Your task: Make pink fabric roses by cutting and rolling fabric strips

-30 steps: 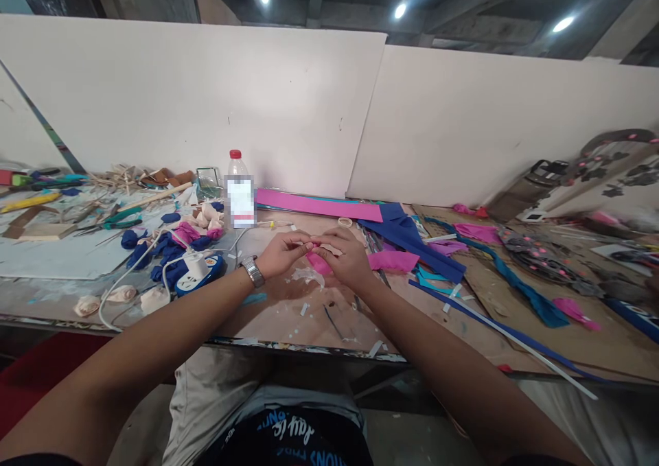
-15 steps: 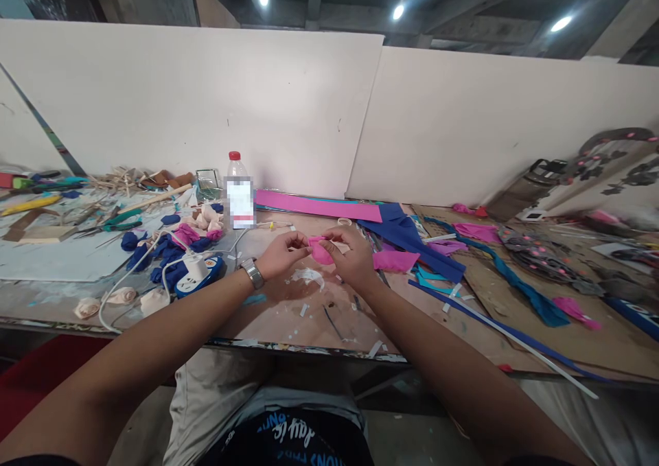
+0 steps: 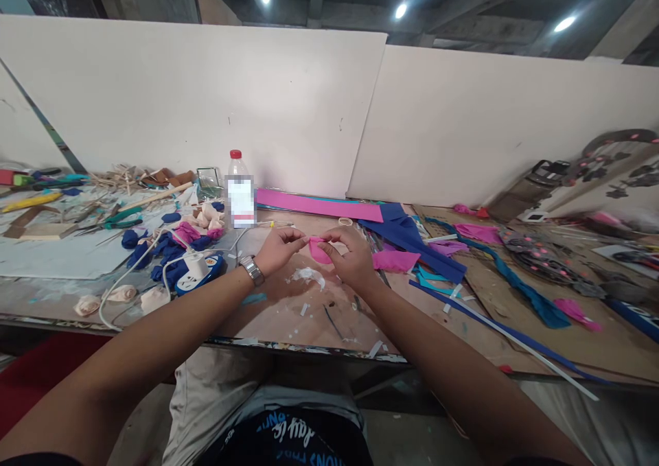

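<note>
Apparently an edge-working step, by head view: pink scrap (image 3: 318, 252) sits right of the bottle (image 3: 239, 198) and nearer the wearer, right hand (image 3: 353, 253) pinching it between thumb and fingers, left hand (image 3: 278, 252) with fingertips bunched at its left edge, gripping or merely touching, cannot tell. Pink strip (image 3: 319, 206) lies right of the bottle, blue bundles (image 3: 138, 255) left. Next move, I judge, calls for light, even fingertip pressure, the scrap looking thin.

Before you, the worktable (image 3: 278, 322) directly supports cream rosettes (image 3: 86, 306), a blue power strip (image 3: 188, 285), an upright red-capped bottle (image 3: 239, 191) and, at right, brown cardboard (image 3: 478, 289).
</note>
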The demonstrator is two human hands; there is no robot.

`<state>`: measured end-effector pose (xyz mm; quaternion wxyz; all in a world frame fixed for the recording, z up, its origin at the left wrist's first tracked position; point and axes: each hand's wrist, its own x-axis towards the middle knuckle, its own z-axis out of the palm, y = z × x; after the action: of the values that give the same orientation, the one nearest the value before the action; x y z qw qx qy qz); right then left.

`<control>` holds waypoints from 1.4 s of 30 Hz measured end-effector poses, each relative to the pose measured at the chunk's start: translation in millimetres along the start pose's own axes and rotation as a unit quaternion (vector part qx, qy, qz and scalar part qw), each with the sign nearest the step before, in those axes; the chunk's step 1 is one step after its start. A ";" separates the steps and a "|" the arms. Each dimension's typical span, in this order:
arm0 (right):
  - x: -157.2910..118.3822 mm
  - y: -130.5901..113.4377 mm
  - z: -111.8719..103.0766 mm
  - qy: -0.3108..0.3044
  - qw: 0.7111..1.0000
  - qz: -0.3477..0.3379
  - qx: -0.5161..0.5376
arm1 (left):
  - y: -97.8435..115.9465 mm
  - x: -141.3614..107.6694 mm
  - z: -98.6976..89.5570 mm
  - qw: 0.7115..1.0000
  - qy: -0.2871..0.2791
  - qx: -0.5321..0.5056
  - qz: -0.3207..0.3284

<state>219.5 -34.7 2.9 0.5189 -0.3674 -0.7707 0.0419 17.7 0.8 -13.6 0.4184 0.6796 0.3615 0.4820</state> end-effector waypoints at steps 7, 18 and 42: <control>-0.4 -2.4 0.3 -0.018 1.000 -0.002 0.017 | 2.3 -0.7 0.6 0.999 -0.009 -0.026 -0.017; -1.6 3.3 3.8 0.036 0.995 0.074 0.060 | 9.8 -4.1 5.8 0.968 -0.025 -0.224 -0.112; -0.5 8.2 4.7 -0.037 0.999 0.036 0.019 | -0.7 -7.1 4.4 0.995 -0.065 -0.016 0.075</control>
<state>220.0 -27.6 -3.2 0.4952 -0.3832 -0.7747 0.0885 20.0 -6.2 -17.6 0.4145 0.7279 0.2738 0.4726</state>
